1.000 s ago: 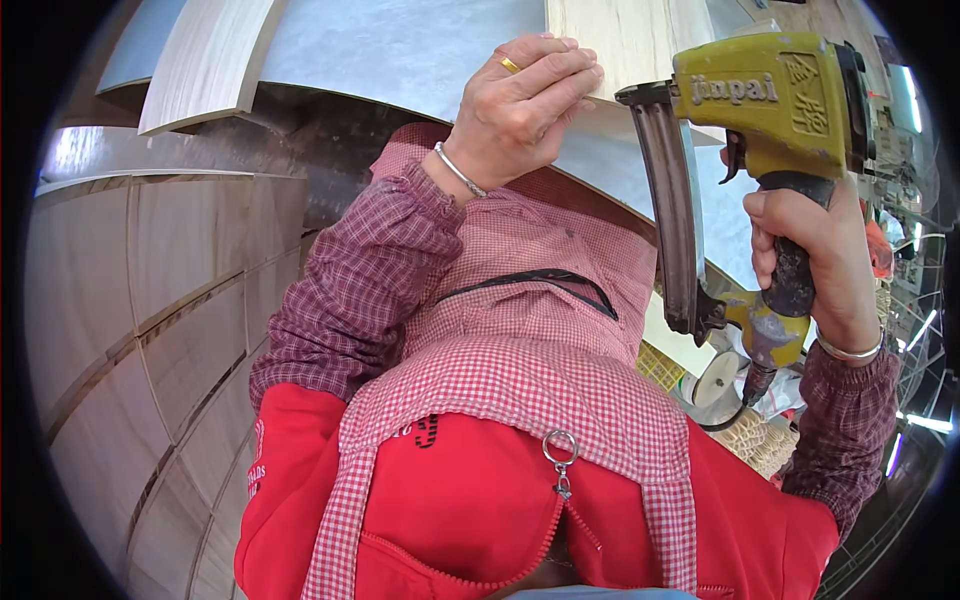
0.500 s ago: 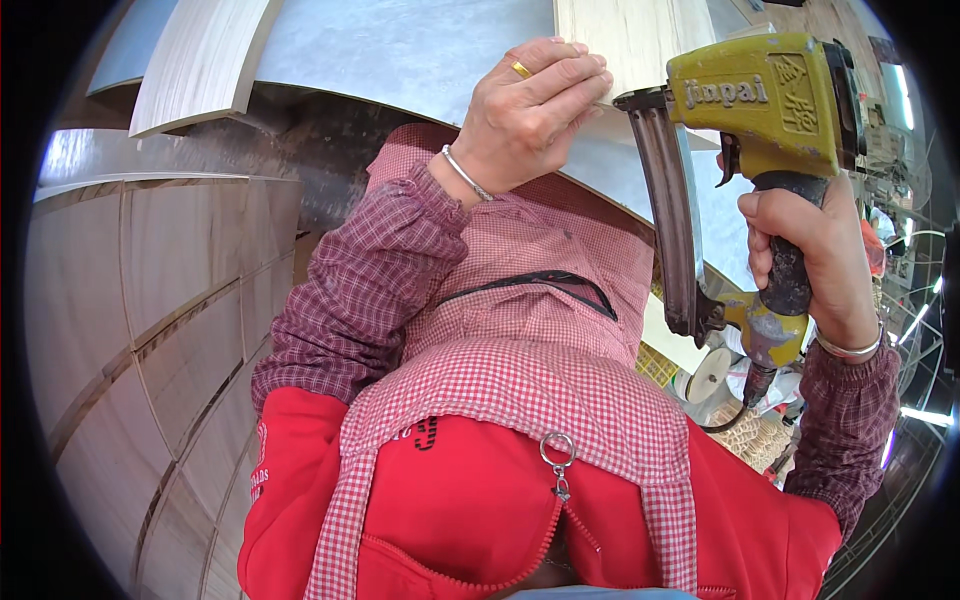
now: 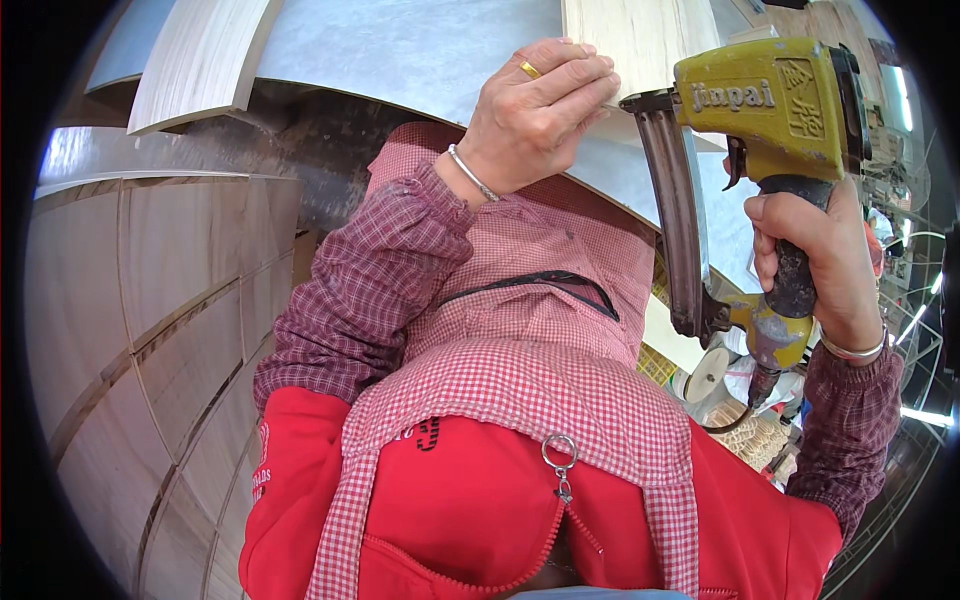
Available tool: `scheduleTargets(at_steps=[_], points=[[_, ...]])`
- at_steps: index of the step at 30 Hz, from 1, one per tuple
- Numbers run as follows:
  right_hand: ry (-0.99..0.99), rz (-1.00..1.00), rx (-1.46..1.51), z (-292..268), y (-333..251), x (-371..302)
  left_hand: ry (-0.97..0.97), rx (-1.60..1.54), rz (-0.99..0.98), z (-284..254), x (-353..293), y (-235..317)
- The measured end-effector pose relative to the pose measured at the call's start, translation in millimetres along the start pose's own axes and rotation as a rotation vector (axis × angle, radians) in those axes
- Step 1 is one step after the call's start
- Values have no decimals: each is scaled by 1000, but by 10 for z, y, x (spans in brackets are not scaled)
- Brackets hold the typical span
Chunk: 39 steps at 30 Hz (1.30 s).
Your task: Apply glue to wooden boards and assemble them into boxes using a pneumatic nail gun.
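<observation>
My right hand [image 3: 832, 255] is wrapped around the black grip of a yellow pneumatic staple gun [image 3: 755, 100], below its trigger. The gun's long dark magazine hangs down toward me, and its nose lies against or just beside the near edge of a pale wooden board [image 3: 640, 45]. At that board's near left corner my left hand [image 3: 545, 115] is closed, with thumb and fingers gripping the edge; the fingertips are partly hidden. An air hose [image 3: 735, 422] runs from the bottom of the gun.
The board lies on a blue-grey worktable [image 3: 400, 50] with a curved-looking near edge. Another pale board [image 3: 205, 65] overhangs that edge at the left. Large stacked wooden panels [image 3: 80, 270] stand left of me. A white spool [image 3: 708, 375] and netting sit low at the right.
Both hands, the staple gun and the pale board have shifted slightly to the right. The grips look the same.
</observation>
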State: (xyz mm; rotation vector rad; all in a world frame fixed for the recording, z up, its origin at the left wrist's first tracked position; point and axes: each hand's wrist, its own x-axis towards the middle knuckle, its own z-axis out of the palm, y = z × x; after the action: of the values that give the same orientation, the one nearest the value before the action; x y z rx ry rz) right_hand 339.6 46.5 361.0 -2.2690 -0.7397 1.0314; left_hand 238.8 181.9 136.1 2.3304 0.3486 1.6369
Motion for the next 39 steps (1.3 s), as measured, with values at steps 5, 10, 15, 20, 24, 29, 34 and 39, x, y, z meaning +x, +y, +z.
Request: scheduleTargets(at_steps=[5,10,15,20,24,29,34,39], points=[[-21,-5,-90,-1,-63,9,5,-5,17,-1,-6,-12],[-37,-36,-145,-5,-99,14,16,2,74,-30,39,-19],[-31,-65,-105,-93,-46,-40,3,-7,76,-12,65,-10],[146,-55,24,-411,320,-154,-43,13,69,-82,21,-16],[287,-7,14,-918,948,-121,-97,-1,40,-83,71,38],[416,93,3,-1382,1875,17,-104,112,-23,-58,92,129],[536,149,0,-1684,2607,225,-164,87,-41,-163,81,109],[568,203,-127,-2108,3355,573,-343,17,48,-393,126,-44]])
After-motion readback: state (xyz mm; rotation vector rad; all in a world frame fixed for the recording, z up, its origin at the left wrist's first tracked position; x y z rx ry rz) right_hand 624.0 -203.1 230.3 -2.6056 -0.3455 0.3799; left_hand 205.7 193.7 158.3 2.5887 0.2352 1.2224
